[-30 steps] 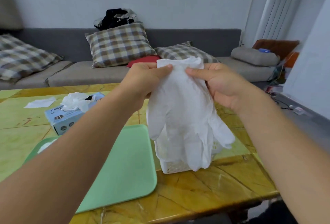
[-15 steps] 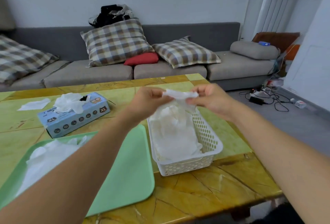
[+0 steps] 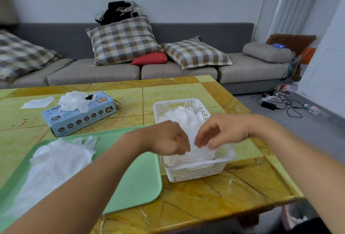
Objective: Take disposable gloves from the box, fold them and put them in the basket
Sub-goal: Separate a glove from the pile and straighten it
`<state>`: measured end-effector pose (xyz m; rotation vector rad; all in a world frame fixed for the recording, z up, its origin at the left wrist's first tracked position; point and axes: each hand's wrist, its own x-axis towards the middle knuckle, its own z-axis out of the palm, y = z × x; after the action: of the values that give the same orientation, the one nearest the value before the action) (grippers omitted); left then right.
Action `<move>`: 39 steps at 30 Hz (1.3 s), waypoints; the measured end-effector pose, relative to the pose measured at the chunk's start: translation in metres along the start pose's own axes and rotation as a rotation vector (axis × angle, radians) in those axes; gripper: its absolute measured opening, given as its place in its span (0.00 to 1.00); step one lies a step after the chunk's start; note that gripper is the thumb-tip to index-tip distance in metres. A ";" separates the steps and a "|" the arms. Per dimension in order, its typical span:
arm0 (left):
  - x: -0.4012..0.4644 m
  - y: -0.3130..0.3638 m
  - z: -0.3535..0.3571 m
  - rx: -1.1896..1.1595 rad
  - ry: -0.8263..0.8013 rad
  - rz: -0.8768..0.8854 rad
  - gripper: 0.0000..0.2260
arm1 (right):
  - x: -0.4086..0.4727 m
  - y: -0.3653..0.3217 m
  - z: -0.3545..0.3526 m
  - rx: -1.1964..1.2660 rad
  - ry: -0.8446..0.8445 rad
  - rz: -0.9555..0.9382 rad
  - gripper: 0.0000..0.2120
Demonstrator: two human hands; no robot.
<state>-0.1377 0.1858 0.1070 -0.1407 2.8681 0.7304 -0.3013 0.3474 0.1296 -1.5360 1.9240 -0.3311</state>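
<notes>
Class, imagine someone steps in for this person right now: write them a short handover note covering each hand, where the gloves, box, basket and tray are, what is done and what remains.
Left hand: fingers curled down at the gloves in the basket; whether it grips one is unclear.
Right hand: fingers loosely bent over the same pile, apparently letting go.
Things: white basket on the table's right, holding folded gloves. Glove box at the back left, a glove sticking out of its opening. Green tray in front of the box, with loose gloves on it.
Done: several gloves in the basket.
Left: fold the tray's gloves, take more from the box, add them to the basket.

Fingertips [image 3: 200, 145] blurred, grip unclear
</notes>
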 end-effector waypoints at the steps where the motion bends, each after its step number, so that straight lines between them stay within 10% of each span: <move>1: 0.003 0.000 -0.003 0.012 0.069 -0.021 0.16 | 0.003 -0.001 -0.006 0.064 0.050 -0.028 0.12; 3: 0.011 0.000 -0.005 0.230 0.231 -0.078 0.17 | 0.018 -0.004 -0.010 -0.003 0.181 -0.031 0.17; 7: 0.023 0.008 0.007 0.723 0.145 -0.310 0.23 | 0.061 -0.005 0.012 -0.396 0.043 0.172 0.61; 12: 0.043 0.000 0.026 0.757 0.019 -0.384 0.28 | 0.092 0.006 0.025 -0.586 -0.084 0.334 0.73; 20: 0.045 -0.002 0.014 0.586 -0.013 -0.317 0.27 | 0.087 0.003 0.026 -0.430 -0.053 0.244 0.64; 26: -0.047 -0.034 -0.028 0.148 0.314 -0.126 0.18 | 0.044 -0.074 -0.017 -0.454 0.222 0.212 0.45; 29: -0.104 -0.068 -0.030 0.107 0.320 -0.214 0.16 | 0.053 -0.129 0.016 -0.394 0.390 -0.035 0.31; 32: -0.169 -0.120 -0.015 0.069 0.402 -0.345 0.13 | 0.087 -0.183 0.081 -0.227 0.220 -0.247 0.21; 39: -0.253 -0.182 0.003 0.131 0.628 -0.565 0.16 | 0.186 -0.246 0.158 -0.318 0.211 -0.295 0.23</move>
<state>0.1352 0.0400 0.0687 -1.3019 3.1409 0.4266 -0.0320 0.1335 0.0870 -2.0763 1.9794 -0.3352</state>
